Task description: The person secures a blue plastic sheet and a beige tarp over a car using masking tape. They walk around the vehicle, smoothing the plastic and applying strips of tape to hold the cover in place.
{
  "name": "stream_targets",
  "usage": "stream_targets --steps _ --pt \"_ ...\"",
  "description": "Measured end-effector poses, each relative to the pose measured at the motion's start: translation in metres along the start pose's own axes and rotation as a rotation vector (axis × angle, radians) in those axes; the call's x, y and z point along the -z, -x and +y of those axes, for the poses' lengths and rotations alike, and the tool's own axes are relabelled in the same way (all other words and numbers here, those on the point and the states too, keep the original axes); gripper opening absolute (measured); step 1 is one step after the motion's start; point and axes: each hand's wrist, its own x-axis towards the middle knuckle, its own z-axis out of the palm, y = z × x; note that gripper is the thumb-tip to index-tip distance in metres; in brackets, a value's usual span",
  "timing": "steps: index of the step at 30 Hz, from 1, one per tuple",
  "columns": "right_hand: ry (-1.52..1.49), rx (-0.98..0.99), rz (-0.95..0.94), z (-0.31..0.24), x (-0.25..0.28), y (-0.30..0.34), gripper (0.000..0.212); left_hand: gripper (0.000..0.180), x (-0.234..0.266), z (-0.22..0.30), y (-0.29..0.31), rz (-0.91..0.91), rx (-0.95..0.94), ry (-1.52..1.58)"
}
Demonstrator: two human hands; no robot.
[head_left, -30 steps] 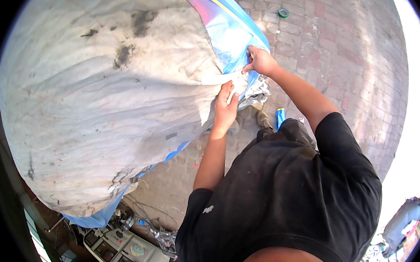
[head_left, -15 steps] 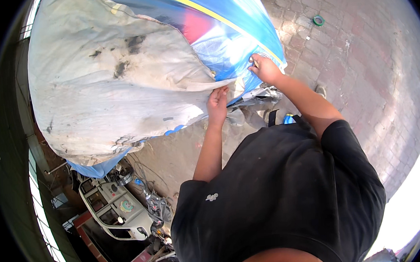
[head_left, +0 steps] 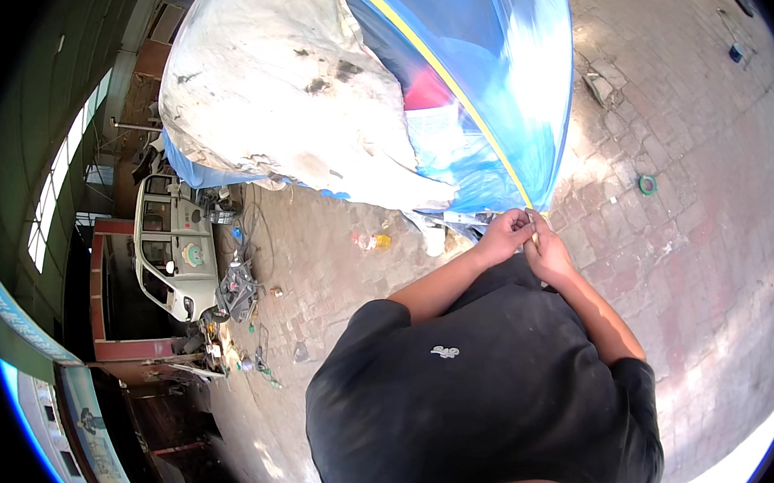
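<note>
My two hands are close together in front of my chest, just below the low near corner of a blue, see-through tent-like cover [head_left: 532, 70]. My left hand [head_left: 502, 239] has its fingers pinched closed. Against its fingertips, my right hand [head_left: 549, 253] is closed too, around something small and pale that I cannot make out. A yellow strip [head_left: 437, 63] runs down the cover and ends right above my hands. Over the cover's left part lies a stained whitish cloth [head_left: 269, 97], its lower edge apart from both hands.
A bottle with yellow contents [head_left: 380, 241] lies on the paved ground left of my hands. A green ring-shaped roll [head_left: 647, 185] lies to the right. Further left stand a small pale vehicle cab [head_left: 175, 247] and tangled parts [head_left: 239, 288].
My left hand has let go of the whitish cloth's edge and moved right to meet my right hand. My right hand has come nearer to my body. The whole view has shifted.
</note>
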Motion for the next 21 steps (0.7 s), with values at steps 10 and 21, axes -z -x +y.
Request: stream_targets --steps 10,21 --pt "-0.017 0.059 -0.07 0.01 0.066 -0.025 0.059 0.011 -0.019 0.046 -0.057 0.061 -0.173 0.05" --pt "-0.216 -0.124 0.084 0.038 0.09 -0.083 0.024 0.016 -0.033 0.05 -0.099 0.404 -0.426 -0.099"
